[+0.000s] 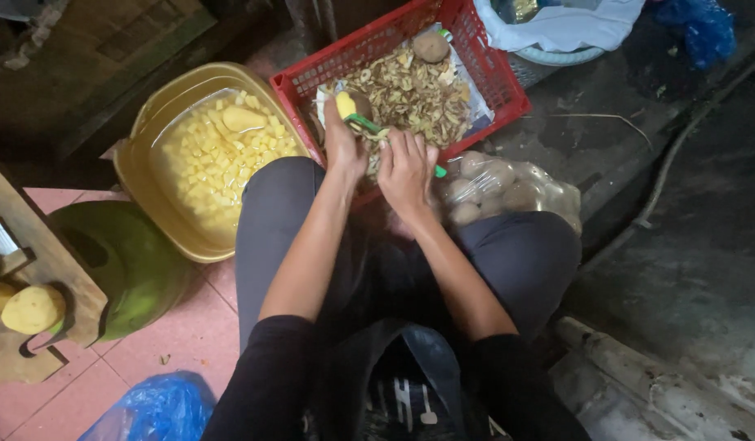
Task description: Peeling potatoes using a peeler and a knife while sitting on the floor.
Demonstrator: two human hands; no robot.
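Left hand (343, 147) clasps half-peeled potato (350, 104), firm but likely slippery; grip unpeeled end; right hand (406, 170) pinches green peeler (365, 124)

The floor (189, 327) is pink tile by the basin (149, 184) and dark concrete farther right. The yellow basin sits on it; a red crate (492, 77) stands just right of the basin, a clear bag of potatoes (516, 192) right of it beyond the knees, and a blue bag (153, 408) below it.
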